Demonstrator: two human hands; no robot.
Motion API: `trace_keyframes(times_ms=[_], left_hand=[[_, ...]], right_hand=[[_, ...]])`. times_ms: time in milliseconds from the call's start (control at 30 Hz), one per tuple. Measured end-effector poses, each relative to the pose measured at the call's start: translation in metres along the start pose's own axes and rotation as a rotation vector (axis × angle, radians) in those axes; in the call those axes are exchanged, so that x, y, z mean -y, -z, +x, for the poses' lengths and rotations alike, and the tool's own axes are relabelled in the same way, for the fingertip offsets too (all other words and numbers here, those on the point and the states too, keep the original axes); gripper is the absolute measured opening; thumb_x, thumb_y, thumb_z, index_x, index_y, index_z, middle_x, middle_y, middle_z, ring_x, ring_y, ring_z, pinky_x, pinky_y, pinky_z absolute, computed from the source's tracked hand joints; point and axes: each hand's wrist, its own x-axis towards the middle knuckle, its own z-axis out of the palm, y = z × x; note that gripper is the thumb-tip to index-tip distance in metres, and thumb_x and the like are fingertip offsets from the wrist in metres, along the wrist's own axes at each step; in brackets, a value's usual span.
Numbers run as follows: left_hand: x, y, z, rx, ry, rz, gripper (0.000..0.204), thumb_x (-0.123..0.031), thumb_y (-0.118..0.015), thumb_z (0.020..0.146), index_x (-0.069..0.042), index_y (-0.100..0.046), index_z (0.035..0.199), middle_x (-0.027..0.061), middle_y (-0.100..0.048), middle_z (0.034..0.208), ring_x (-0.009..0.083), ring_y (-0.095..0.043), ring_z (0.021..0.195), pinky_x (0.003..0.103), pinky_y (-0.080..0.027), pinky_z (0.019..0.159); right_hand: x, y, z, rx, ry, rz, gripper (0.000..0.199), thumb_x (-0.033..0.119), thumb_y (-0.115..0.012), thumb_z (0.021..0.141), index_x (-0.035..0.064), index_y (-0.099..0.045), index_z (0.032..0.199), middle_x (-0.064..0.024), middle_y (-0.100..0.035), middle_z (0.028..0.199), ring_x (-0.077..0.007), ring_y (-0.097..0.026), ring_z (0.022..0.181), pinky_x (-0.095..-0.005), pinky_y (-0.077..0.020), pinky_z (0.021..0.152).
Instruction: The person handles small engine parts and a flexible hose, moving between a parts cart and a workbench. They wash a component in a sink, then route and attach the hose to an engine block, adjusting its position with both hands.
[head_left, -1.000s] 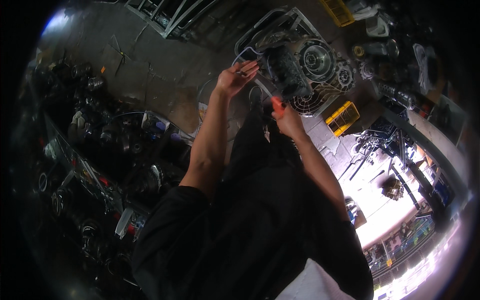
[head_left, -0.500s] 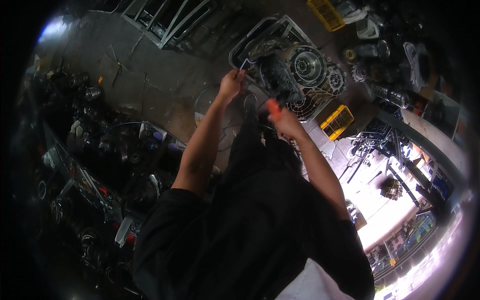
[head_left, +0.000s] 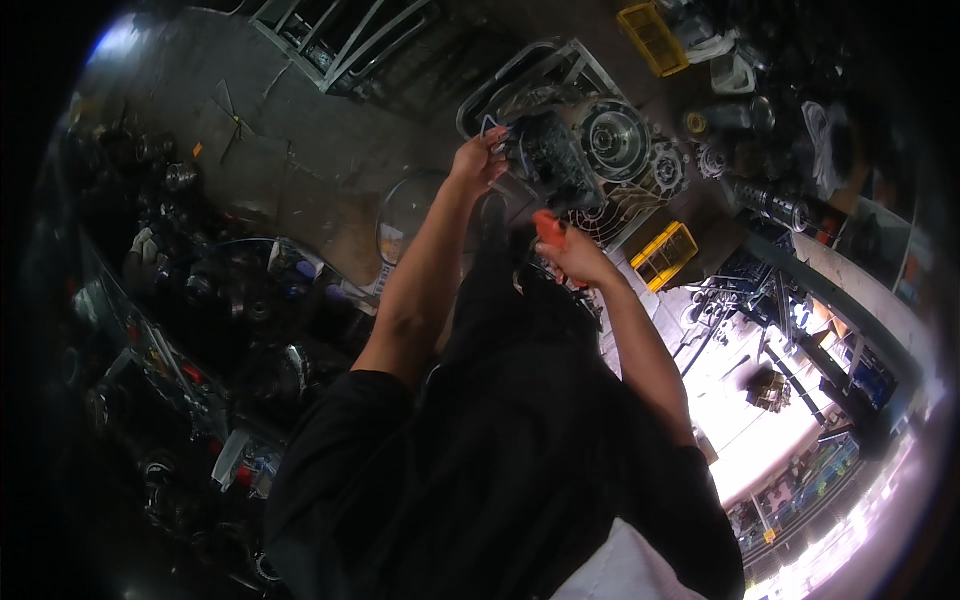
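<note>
A grey metal gearbox housing (head_left: 655, 190) with a round bore sits on a metal-framed stand, a dark, wet-looking block (head_left: 550, 160) on its left side. By the block's left edge, my left hand (head_left: 478, 163) is closed around a thin, bent silver rod (head_left: 489, 122) that sticks up past the fingers. My right hand (head_left: 580, 255), nearer to me and lower right, grips a red-orange tool (head_left: 547, 228). Its far end points toward the block's lower edge; its exact kind is not clear.
Yellow crates (head_left: 663, 255) stand right of the housing and at the far right. Dark machine parts (head_left: 230, 290) crowd the left side. A metal frame (head_left: 345, 45) lies at the back. Wire hoops (head_left: 400, 215) rest near my feet. A workbench edge (head_left: 850, 290) runs along the right.
My left hand has moved slightly right and up, closer to the dark block. The right hand, blurred before, shows more sharply, with the red-orange tool still in it. The whole view has shifted slightly.
</note>
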Motion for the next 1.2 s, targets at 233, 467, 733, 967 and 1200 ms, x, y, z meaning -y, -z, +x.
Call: trace_keyframes(times_ms=[233,467,733,967,1200], left_hand=[[0.003,-0.017,-0.017,-0.059,-0.107,0.473,0.020,-0.015,-0.053,0.101,-0.003,-0.058,0.116,0.0106,-0.068,0.091,0.0157,-0.060,0.065,0.030,-0.049,0.057],[0.014,0.001,-0.123,-0.028,-0.332,0.223,0.033,-0.021,-0.058,0.099,-0.003,-0.059,0.126,0.0120,-0.071,0.109,0.0238,-0.069,0.081,0.033,-0.056,0.073],[0.179,0.192,-0.342,-0.536,-0.675,0.174,0.022,-0.015,-0.062,0.097,-0.002,-0.068,0.114,0.0067,-0.071,0.095,0.0133,-0.067,0.068,0.027,-0.057,0.064],[0.452,0.362,-0.457,-1.193,-0.686,-0.501,0.020,-0.013,-0.060,0.092,-0.004,-0.067,0.109,0.0089,-0.067,0.087,0.0157,-0.062,0.060,0.030,-0.055,0.054],[0.679,0.379,-0.470,-1.258,-0.389,-0.802,0.016,-0.010,-0.058,0.093,-0.003,-0.067,0.104,0.0078,-0.066,0.077,0.0188,-0.064,0.060,0.033,-0.055,0.052]], right_hand=[[-0.012,0.005,-0.017,0.042,-0.018,-0.022,0.047,0.028,-0.069,0.093,0.0081,-0.055,0.133,-0.0123,-0.069,0.082,-0.0216,-0.069,0.063,-0.0361,-0.0541,0.062],[-0.040,-0.018,-0.023,-0.084,0.416,-0.008,0.041,0.022,-0.072,0.092,0.0050,-0.061,0.128,-0.0089,-0.069,0.099,-0.0182,-0.068,0.088,-0.0306,-0.0545,0.076],[0.016,-0.189,-0.083,0.368,1.024,-0.226,0.026,0.021,-0.076,0.090,0.0007,-0.064,0.100,-0.0093,-0.061,0.087,-0.0209,-0.061,0.080,-0.0341,-0.0494,0.074],[0.030,-0.370,-0.211,0.793,1.229,-0.488,0.043,0.019,-0.075,0.090,-0.0013,-0.063,0.125,-0.0124,-0.071,0.114,-0.0172,-0.067,0.102,-0.0313,-0.0519,0.090],[-0.017,-0.587,-0.312,1.208,0.869,-0.141,0.041,0.012,-0.078,0.089,0.0014,-0.062,0.125,0.0009,-0.070,0.098,-0.0078,-0.064,0.080,-0.0227,-0.0528,0.070]])
